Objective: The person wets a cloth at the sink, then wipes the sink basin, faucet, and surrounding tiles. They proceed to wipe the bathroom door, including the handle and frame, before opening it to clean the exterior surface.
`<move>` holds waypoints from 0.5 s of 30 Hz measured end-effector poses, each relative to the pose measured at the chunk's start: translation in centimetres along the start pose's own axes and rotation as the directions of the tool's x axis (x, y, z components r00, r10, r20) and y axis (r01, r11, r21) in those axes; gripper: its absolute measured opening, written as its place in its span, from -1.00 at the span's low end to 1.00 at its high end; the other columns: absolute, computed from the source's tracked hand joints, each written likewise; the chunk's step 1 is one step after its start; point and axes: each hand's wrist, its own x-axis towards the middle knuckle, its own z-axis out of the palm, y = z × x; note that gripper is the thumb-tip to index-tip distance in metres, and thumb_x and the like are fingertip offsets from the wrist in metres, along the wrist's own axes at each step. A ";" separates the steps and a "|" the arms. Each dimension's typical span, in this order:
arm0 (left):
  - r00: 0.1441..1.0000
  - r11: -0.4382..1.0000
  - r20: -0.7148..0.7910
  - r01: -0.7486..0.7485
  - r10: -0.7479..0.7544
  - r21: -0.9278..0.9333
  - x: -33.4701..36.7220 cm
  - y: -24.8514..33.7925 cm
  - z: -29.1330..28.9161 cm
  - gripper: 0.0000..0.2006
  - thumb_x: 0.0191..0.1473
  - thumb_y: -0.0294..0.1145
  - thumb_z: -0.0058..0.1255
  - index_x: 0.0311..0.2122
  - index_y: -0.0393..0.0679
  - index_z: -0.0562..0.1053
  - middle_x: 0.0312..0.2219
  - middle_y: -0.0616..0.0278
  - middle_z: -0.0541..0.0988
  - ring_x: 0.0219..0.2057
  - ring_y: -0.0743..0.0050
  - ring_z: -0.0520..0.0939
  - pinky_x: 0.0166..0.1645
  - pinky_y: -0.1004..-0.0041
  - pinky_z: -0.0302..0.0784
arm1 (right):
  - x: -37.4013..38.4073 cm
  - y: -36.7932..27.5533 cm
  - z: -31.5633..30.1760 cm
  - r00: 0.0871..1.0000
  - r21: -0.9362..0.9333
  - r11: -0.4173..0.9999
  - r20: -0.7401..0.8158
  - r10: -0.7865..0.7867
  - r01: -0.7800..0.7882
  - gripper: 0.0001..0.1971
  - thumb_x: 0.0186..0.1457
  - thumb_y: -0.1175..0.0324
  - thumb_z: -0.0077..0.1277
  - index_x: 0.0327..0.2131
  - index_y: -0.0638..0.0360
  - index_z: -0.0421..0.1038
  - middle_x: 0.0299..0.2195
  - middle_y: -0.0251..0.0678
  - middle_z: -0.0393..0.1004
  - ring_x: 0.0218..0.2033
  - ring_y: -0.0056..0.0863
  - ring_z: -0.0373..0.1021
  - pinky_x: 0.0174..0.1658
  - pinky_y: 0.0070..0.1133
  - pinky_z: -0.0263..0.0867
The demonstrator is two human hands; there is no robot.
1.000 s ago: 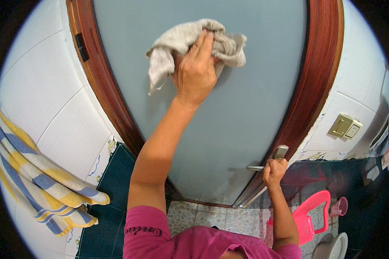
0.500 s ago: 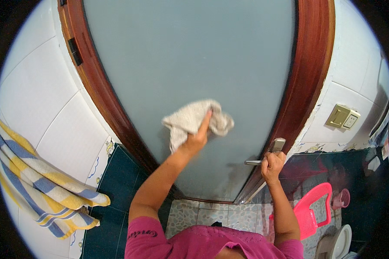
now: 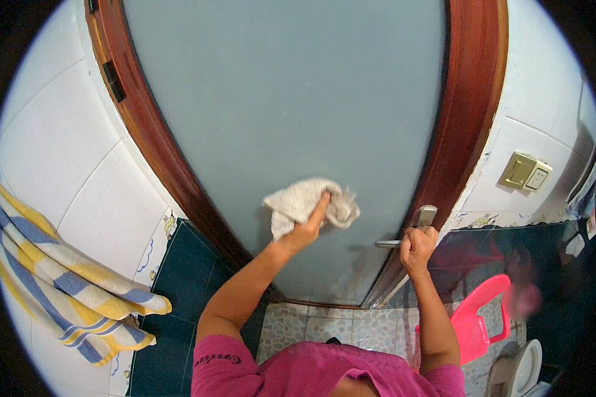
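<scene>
A beige cloth (image 3: 298, 200) lies bunched against the grey-blue panel of the door (image 3: 291, 99). Pressing it there is my left hand (image 3: 307, 228), its fingers on the cloth and one finger stretched along the top. Farther right, the fingers of my right hand (image 3: 417, 250) are wrapped round the silver lever handle (image 3: 389, 243) by the door's reddish-brown wooden edge. The part of the handle inside that fist is hidden.
On the left wall hangs a yellow, blue and white striped towel (image 3: 69, 284). A beige switch and socket plate (image 3: 525, 173) is fixed to the right wall. At lower right stand a pink plastic chair (image 3: 473, 324) and a white toilet (image 3: 526, 367) on pebble-patterned floor tiles (image 3: 328, 327).
My left hand and the cloth have slid down the door panel and slightly to the right. My right hand keeps its grip on the handle.
</scene>
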 end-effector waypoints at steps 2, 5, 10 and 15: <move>1.000 1.000 0.008 0.000 0.000 -0.001 -0.5 0.6 -0.3 -0.55 -0.13 -0.66 -0.09 -0.02 -0.30 0.33 -0.11 -0.11 0.40 -0.06 -0.02 0.40 0.08 0.13 0.21 | 0.1 0.3 -0.3 1.000 0.002 1.000 0.005 0.006 -0.006 -0.91 -0.33 0.48 -0.06 -0.58 0.18 0.35 -0.67 -0.30 0.28 -0.53 -0.34 0.19 -0.36 -0.42 0.06; 0.982 0.998 -0.189 -0.024 0.011 -0.063 3.8 0.6 -1.2 -0.53 -0.19 -0.75 -0.12 -0.05 -0.31 0.36 -0.16 -0.11 0.44 -0.11 -0.04 0.43 0.06 0.16 0.24 | 0.6 0.1 -0.4 0.999 0.012 1.000 -0.046 -0.025 0.025 -0.95 -0.31 0.51 -0.10 -0.61 0.17 0.32 -0.70 -0.31 0.24 -0.57 -0.36 0.15 -0.38 -0.45 0.04; 0.902 0.987 -0.400 -0.139 0.161 0.084 20.5 1.0 -8.0 -0.61 0.00 -0.60 -0.22 0.00 -0.41 0.25 -0.05 -0.20 0.34 0.02 -0.03 0.34 0.13 0.24 0.19 | 0.1 0.5 -0.1 1.000 -0.003 1.000 -0.021 -0.003 0.003 -0.92 -0.34 0.49 -0.06 -0.60 0.15 0.34 -0.70 -0.35 0.28 -0.57 -0.36 0.20 -0.35 -0.43 0.06; 0.726 0.934 -0.604 -0.152 0.328 0.324 33.6 4.2 -12.7 -0.63 0.01 -0.45 -0.17 -0.10 -0.52 0.27 -0.06 -0.32 0.29 -0.10 -0.16 0.38 -0.02 0.22 0.28 | 0.4 -0.1 -0.2 1.000 0.009 1.000 -0.023 0.006 -0.006 -0.92 -0.33 0.49 -0.06 -0.59 0.15 0.35 -0.69 -0.36 0.30 -0.57 -0.36 0.19 -0.35 -0.44 0.07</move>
